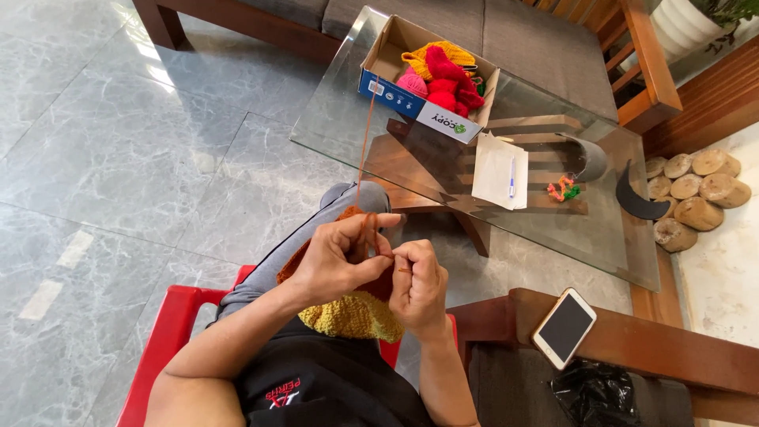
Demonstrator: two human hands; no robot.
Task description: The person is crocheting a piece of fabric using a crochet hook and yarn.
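Note:
My left hand (341, 255) pinches an orange-brown yarn strand (365, 142) that runs up to a cardboard box (395, 93) on the glass table. My right hand (419, 285) is closed on a thin crochet hook, its tip at the strand between the two hands. Under both hands, on my lap, lies a crocheted piece (356, 315), mustard yellow below and orange above. The hook itself is mostly hidden by my fingers.
The box holds red, pink and yellow yarn (443, 71). On the glass table (332, 119) lie a notepad with pen (500, 170), a small colourful crochet bit (563, 189) and a grey cup (589, 158). A phone (564, 326) rests on a wooden armrest. I sit on a red plastic chair (162, 340).

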